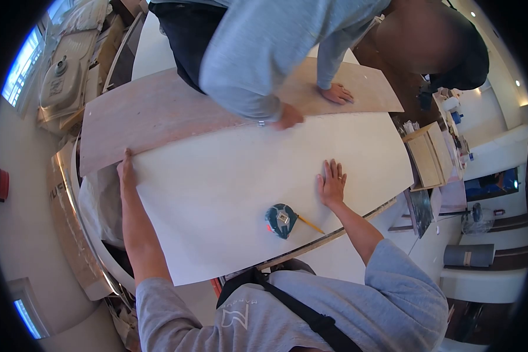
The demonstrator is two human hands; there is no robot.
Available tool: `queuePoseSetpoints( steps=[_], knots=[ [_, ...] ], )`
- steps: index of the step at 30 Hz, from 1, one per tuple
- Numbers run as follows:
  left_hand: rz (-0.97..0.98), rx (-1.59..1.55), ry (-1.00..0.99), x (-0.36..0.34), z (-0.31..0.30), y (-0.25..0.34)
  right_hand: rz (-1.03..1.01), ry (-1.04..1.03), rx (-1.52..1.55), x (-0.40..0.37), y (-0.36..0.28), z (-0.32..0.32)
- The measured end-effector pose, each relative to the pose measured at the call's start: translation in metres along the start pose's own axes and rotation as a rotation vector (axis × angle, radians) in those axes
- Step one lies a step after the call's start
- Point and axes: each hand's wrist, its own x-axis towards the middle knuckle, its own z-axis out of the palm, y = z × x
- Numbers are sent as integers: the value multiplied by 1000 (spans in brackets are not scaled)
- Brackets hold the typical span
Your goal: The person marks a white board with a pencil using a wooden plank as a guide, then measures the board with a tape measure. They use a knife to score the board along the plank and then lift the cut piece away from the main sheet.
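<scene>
A large white sheet lies in front of me, with a thin brown wooden board along its far side. My left hand is closed round the white sheet's left edge near the far corner, thumb up; its other fingers are partly hidden. Flat on the sheet at the right, my right hand has its fingers stretched out. A teal tape measure and a yellow pencil rest on the sheet between my arms.
Across from me a person in a grey sweatshirt leans over, one hand flat on the brown board, the other blurred at the seam. A metal sink stands far left. A wooden box sits at the right.
</scene>
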Motion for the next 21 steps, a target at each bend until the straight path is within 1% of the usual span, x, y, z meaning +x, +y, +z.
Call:
queuePoseSetpoints(
  steps=[4, 7, 10, 13, 16, 19, 21],
  knots=[
    [9, 21, 13, -19, 1, 14, -7, 13, 6, -1, 1, 1],
    [33, 20, -1, -5, -1, 2, -6, 18, 13, 0, 1, 2],
    [13, 13, -67, -8, -2, 4, -8, 22, 4, 2, 6, 9],
    [14, 2, -68, -14, -1, 8, -16, 30, 7, 1, 6, 9],
    [80, 46, -51, -13, -2, 6, -8, 25, 9, 0, 5, 8],
    [-3, 82, -9, -3, -3, 2, -13, 19, 13, -1, 2, 1],
    [-18, 81, -20, -6, -3, 6, -11, 31, 16, -1, 1, 2]
  ],
)
